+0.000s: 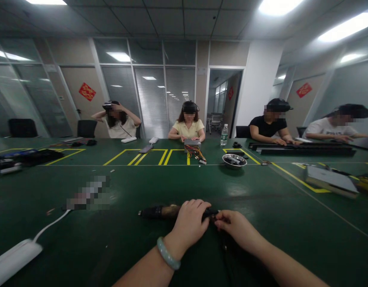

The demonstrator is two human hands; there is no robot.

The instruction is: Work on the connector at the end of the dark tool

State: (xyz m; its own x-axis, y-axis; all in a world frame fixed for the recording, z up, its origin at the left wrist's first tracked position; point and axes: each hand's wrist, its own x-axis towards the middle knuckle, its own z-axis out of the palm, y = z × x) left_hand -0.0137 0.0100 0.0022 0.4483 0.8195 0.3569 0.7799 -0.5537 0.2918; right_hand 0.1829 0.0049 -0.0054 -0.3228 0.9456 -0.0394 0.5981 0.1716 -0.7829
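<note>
A long black and brown cylindrical object [164, 212] lies across the green table in front of me, its narrow tip pointing left. My left hand [190, 219], with a pale green bangle [168, 253] on its wrist, is wrapped over the object's right part. At the right end, the fingers of my right hand [236, 228] are pinched together close to the object. What sits between those fingertips is too small and dark to make out. My left hand hides part of the object's middle.
A white power strip [16, 261] with a cable lies left, leading to a blurred-out item [88, 194]. Beyond my hands stands a metal bowl [234, 160] of dark parts. A silver metal case [331, 180] rests at right. Several people sit across the green table [136, 181].
</note>
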